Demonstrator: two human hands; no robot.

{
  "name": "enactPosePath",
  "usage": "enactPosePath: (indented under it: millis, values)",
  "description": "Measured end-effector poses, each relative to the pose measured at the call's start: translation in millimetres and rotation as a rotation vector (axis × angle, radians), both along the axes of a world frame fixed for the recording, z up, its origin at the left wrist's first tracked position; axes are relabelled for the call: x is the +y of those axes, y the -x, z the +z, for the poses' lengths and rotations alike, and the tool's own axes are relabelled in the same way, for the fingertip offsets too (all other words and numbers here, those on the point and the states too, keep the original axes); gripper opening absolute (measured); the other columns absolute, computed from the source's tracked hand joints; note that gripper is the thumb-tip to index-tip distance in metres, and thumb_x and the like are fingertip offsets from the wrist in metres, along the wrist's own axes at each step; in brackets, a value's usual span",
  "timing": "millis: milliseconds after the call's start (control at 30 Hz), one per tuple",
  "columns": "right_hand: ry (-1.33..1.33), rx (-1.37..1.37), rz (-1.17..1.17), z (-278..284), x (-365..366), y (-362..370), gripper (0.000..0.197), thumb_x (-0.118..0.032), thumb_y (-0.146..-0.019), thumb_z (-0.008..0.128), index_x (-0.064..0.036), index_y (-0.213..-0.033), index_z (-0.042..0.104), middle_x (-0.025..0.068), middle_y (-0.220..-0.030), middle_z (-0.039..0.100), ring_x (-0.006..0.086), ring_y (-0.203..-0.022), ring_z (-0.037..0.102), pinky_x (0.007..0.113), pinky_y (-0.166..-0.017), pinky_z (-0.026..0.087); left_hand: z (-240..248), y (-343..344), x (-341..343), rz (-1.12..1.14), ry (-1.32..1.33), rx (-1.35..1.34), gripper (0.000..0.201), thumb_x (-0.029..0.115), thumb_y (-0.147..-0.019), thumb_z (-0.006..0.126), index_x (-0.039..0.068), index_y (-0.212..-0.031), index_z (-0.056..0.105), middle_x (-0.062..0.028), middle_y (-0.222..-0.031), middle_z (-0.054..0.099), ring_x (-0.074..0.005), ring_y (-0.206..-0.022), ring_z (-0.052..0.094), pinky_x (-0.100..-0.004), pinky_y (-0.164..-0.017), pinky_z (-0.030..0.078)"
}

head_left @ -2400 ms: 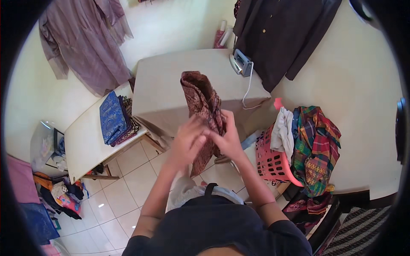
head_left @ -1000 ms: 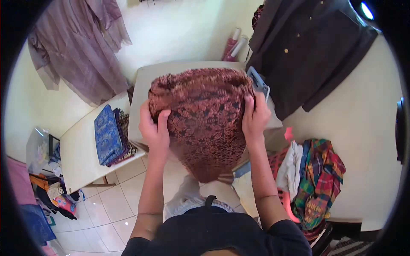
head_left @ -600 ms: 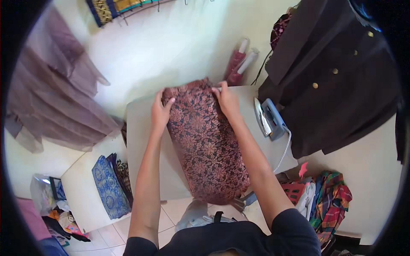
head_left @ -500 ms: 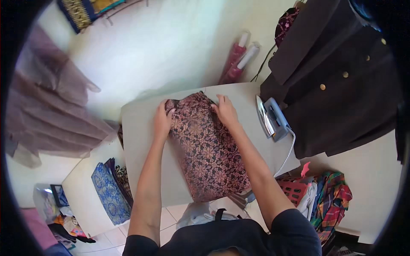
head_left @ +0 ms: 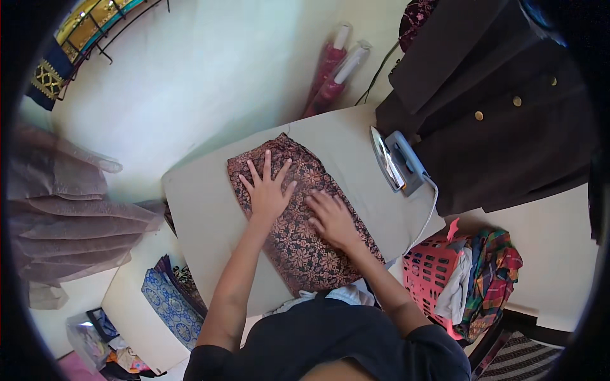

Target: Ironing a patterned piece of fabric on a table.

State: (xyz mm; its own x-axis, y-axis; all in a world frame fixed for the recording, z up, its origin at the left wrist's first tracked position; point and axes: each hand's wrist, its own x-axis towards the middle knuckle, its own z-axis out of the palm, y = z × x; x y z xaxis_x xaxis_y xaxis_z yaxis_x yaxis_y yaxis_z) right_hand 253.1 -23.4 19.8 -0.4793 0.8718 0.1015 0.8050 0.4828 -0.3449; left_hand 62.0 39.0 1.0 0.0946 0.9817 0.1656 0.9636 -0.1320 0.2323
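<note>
A black cloth with a copper-pink floral pattern (head_left: 298, 247) lies along the pale ironing table (head_left: 197, 209), its near end hanging close to my body. My left hand (head_left: 268, 193) rests flat on its upper part, fingers spread. Lower and to the right, my right hand (head_left: 333, 219) lies on the same cloth with its fingers stretched out, slightly blurred. Neither hand grips anything. An iron (head_left: 400, 165) with a blue-grey handle rests on the table's right side, apart from the cloth; its pale cord runs down toward the near edge.
Dark garments with gold buttons (head_left: 470, 146) hang at the right. Below them stands a pink basket (head_left: 429, 273) heaped with clothes. Wrapped rolls (head_left: 337, 73) lean against the wall behind the table. Sheer mauve fabric (head_left: 76, 216) hangs at the left, above folded blue patterned cloth (head_left: 171, 305).
Both hands have come off the cloth's far edges and now lie flat on top of it. The cloth's far left corner is spread out wider. My view has shifted slightly.
</note>
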Motion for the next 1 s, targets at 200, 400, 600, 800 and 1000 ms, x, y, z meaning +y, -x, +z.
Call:
enactPosePath:
  millis: [200,400,600,800,1000]
  values:
    - [-0.544,-0.002,-0.600,49,81,-102,0.046,-0.020,-0.079,0.064,-0.0023,-0.118,0.048,0.0210,-0.117,0.053,0.0350,-0.109,0.052,0.042,-0.092,0.041,5,6,6,0.016,-0.001,-0.080,0.051,0.050,-0.082,0.054,0.035,-0.130,0.047,-0.0081,-0.149,0.019,-0.0473,-0.134,0.012,-0.0718,-0.098,0.008]
    - [-0.110,-0.301,-0.693,52,143,-146,0.041,-0.035,-0.078,0.069,0.0010,-0.093,0.055,0.0187,-0.085,0.063,0.0310,-0.073,0.064,0.040,-0.063,0.051,-11,12,33,-0.030,-0.026,-0.137,0.048,0.057,-0.082,0.050,0.032,-0.123,0.053,-0.0153,-0.135,0.034,-0.0365,-0.129,0.026,-0.0712,-0.097,0.011]
    - [0.180,-0.027,-0.554,48,147,-163,0.045,-0.039,-0.078,0.067,0.0050,-0.081,0.058,0.0168,-0.061,0.060,0.0254,-0.054,0.063,0.037,-0.054,0.049,-16,2,37,-0.045,-0.165,-0.083,0.048,0.057,-0.083,0.049,0.043,-0.129,0.044,-0.0157,-0.135,0.035,-0.0371,-0.129,0.026,-0.0710,-0.098,0.010]
    - [0.288,0.068,-0.637,100,38,-64,0.050,-0.042,-0.079,0.064,0.0062,-0.090,0.054,0.0301,-0.082,0.060,0.0447,-0.079,0.059,0.048,-0.067,0.046,-6,18,32,-0.039,0.033,-0.133,0.047,0.054,-0.085,0.049,0.044,-0.131,0.042,-0.0143,-0.142,0.029,-0.0387,-0.134,0.020,-0.0696,-0.101,0.007]
    - [0.178,-0.026,-0.416,62,-9,-8,0.045,-0.037,-0.079,0.066,0.0029,-0.092,0.050,0.0255,-0.076,0.061,0.0424,-0.073,0.061,0.049,-0.063,0.047,9,23,-8,0.009,0.111,-0.052,0.052,0.042,-0.088,0.051,0.035,-0.138,0.036,-0.0106,-0.150,0.016,-0.0404,-0.137,0.010,-0.0699,-0.101,0.007]
